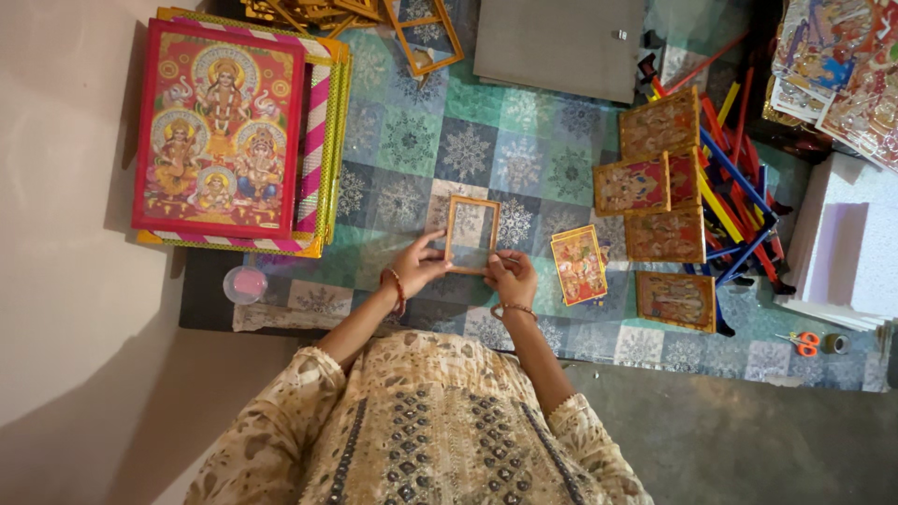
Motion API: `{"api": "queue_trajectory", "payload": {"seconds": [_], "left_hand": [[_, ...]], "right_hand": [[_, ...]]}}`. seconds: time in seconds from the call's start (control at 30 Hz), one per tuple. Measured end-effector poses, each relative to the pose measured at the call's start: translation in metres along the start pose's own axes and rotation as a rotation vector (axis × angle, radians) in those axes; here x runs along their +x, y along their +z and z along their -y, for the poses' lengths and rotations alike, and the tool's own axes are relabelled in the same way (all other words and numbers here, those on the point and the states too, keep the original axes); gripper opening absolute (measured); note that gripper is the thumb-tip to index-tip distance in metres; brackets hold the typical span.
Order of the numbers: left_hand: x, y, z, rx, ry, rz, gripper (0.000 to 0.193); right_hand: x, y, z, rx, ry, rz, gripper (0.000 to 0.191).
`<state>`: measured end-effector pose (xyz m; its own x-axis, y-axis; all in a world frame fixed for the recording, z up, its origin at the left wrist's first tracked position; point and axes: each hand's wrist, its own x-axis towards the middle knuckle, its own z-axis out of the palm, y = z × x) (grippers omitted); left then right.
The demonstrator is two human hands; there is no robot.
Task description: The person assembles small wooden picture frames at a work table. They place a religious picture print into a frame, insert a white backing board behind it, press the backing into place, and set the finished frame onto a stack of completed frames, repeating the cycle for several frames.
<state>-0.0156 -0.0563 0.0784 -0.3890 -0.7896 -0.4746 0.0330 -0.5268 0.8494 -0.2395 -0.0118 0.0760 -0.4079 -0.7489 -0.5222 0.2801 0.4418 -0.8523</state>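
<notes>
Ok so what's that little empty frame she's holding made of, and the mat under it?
The small frame looks like wood or moulded plastic with a golden-orange finish; its thin rigid bars leave that open. The mat looks like printed vinyl or plastic sheet: flat, with a repeating snowflake tile pattern.

The stack of glossy prints (pixel 837 65) is cut off by the top and right edges. The gold frames (pixel 318 9) are cropped at the top edge. The lower corners of the small gold frame (pixel 471 234) are hidden behind fingers. The stacked frames beneath the large red picture (pixel 217 131) are mostly covered.
</notes>
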Motion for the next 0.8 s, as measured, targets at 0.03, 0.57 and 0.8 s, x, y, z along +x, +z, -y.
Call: {"api": "queue_trajectory", "payload": {"seconds": [0.03,0.57,0.8], "left_hand": [[0.000,0.000,0.001,-0.012,0.038,0.016,0.071],[0.024,-0.008,0.040,-0.292,0.017,-0.035,0.059],[0.021,-0.005,0.039,-0.193,0.051,-0.079,0.055]], "right_hand": [[0.000,0.000,0.000,-0.008,-0.008,0.001,0.025],[0.011,-0.015,-0.011,-0.250,-0.205,0.027,0.029],[0.008,-0.013,-0.016,-0.014,0.121,0.176,0.039]]}}
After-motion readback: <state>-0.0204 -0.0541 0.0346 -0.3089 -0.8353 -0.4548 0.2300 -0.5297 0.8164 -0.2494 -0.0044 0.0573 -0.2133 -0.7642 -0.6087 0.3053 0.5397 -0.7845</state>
